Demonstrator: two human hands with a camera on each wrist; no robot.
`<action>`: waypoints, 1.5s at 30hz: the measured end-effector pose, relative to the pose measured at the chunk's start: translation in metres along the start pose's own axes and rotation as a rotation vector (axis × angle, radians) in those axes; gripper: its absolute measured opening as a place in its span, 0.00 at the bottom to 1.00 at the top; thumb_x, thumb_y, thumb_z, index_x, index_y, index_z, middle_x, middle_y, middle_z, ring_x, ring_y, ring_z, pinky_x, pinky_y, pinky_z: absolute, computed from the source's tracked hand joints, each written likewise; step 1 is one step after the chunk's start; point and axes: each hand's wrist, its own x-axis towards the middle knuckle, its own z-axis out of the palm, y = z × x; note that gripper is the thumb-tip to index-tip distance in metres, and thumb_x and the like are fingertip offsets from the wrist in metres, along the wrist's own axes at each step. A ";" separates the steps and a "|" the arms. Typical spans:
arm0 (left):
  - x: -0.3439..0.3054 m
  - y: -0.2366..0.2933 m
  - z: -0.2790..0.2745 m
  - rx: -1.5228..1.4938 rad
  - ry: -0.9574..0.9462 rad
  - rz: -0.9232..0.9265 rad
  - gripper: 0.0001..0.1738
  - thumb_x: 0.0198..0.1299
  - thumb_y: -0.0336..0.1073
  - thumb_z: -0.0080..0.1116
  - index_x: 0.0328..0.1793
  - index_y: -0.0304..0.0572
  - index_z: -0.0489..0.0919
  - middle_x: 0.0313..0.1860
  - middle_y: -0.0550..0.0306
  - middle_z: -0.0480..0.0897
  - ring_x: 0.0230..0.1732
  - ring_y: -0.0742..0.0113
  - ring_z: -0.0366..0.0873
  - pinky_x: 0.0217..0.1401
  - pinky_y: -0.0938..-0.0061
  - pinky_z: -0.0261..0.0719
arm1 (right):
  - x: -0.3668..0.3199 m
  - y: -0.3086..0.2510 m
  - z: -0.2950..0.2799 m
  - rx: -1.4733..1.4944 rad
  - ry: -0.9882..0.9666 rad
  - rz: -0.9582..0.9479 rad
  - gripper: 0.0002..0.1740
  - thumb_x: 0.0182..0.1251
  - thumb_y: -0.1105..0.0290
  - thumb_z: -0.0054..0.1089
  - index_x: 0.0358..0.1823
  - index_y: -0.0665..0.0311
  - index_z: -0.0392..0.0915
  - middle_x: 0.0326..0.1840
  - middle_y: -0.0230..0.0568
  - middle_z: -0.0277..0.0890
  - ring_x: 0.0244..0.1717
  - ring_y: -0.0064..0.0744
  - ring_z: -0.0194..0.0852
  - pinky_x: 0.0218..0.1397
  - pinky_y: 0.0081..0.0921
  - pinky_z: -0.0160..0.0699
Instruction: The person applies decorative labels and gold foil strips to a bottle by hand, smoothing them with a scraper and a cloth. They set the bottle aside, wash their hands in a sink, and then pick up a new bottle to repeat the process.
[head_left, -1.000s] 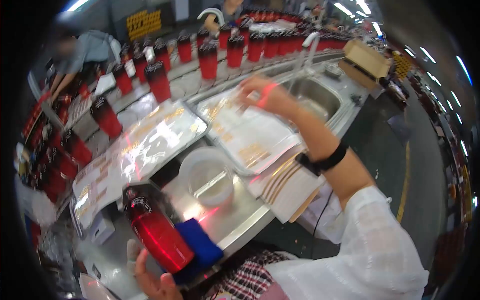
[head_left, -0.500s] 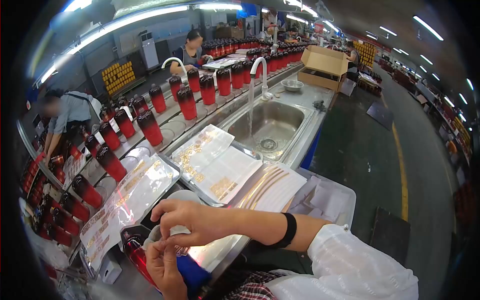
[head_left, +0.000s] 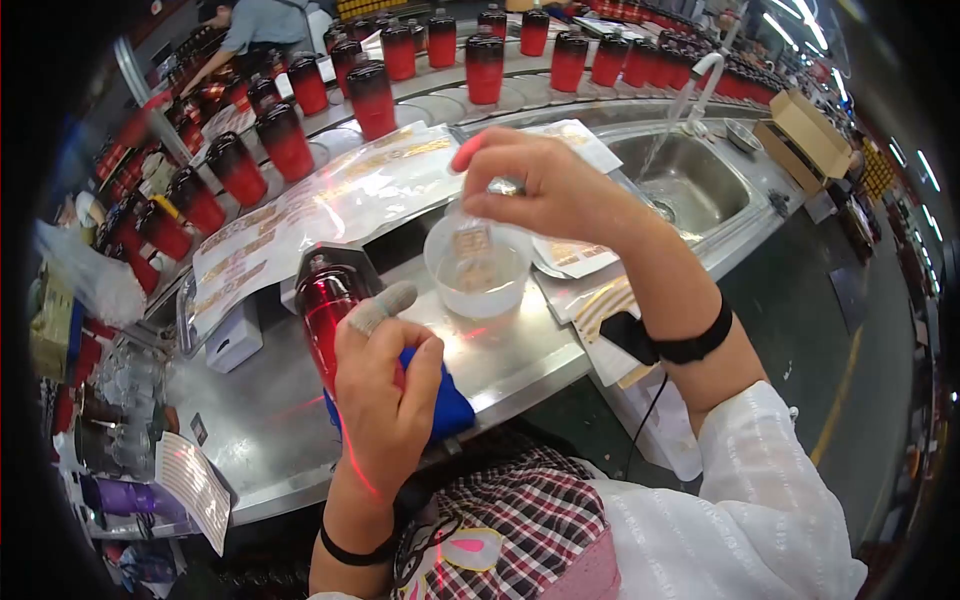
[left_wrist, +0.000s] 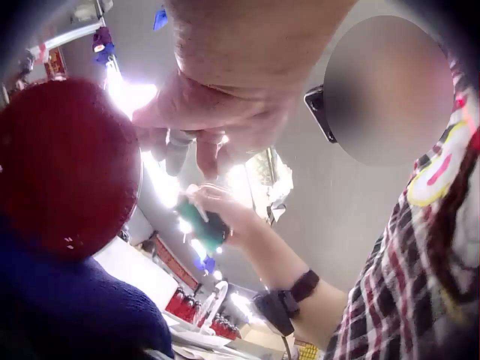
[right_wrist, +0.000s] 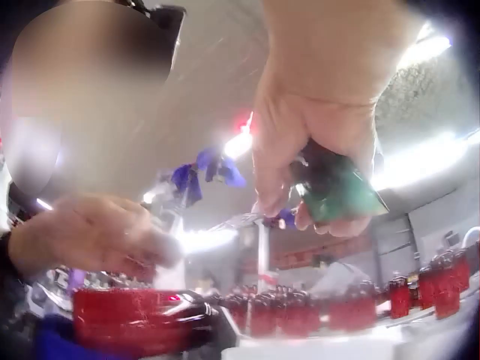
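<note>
In the middle of the frame, the right hand (head_left: 550,195) is up over a round white plastic bowl (head_left: 445,290). Its fingers pinch a small see-through sheet with a gold pattern (head_left: 473,243). The sheet looks like it hangs down into the bowl, but the view there is a bit blurry, so I can't tell if its end is wet.

The left hand (head_left: 385,400) is lower down, right by a shiny red glass bottle with a dark top (head_left: 322,305). Its fingers are loosely bent and a little spread, with a grey cover on one finger. They pinch nothing.

The bottle lies on its side at the left middle, with its bottom end over a folded blue cloth (head_left: 452,408) on the silver metal table (head_left: 260,420). Big shiny sheets with gold shapes (head_left: 300,215) lie behind it. At the upper right, water runs into a metal sink (head_left: 705,190).
</note>
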 end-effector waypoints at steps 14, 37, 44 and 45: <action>-0.067 -0.059 -0.025 0.191 0.028 -0.019 0.58 0.49 0.43 0.74 0.80 0.30 0.50 0.76 0.27 0.56 0.77 0.34 0.53 0.79 0.50 0.50 | 0.022 0.076 0.107 -0.484 -0.767 0.598 0.25 0.71 0.62 0.43 0.65 0.61 0.76 0.71 0.46 0.70 0.72 0.45 0.67 0.71 0.39 0.65; -0.080 -0.107 -0.036 0.031 -0.002 0.062 0.58 0.54 0.51 0.71 0.80 0.32 0.48 0.76 0.31 0.58 0.76 0.40 0.58 0.77 0.54 0.54 | 0.015 -0.056 0.061 0.145 0.065 -0.010 0.07 0.66 0.70 0.65 0.35 0.67 0.78 0.52 0.41 0.77 0.49 0.29 0.74 0.53 0.25 0.71; -0.026 -0.028 -0.014 0.140 -0.217 0.193 0.34 0.62 0.33 0.60 0.75 0.43 0.63 0.45 0.35 0.80 0.39 0.43 0.81 0.40 0.61 0.81 | -0.025 -0.038 0.009 0.094 0.198 0.154 0.09 0.68 0.68 0.64 0.37 0.68 0.79 0.53 0.37 0.76 0.45 0.20 0.71 0.48 0.19 0.71; -0.020 -0.019 0.002 0.165 -0.280 0.161 0.35 0.62 0.32 0.59 0.76 0.43 0.62 0.43 0.35 0.79 0.38 0.42 0.81 0.39 0.59 0.81 | -0.030 -0.034 0.006 0.112 0.218 0.142 0.10 0.67 0.67 0.65 0.37 0.68 0.79 0.50 0.37 0.77 0.45 0.23 0.72 0.49 0.22 0.71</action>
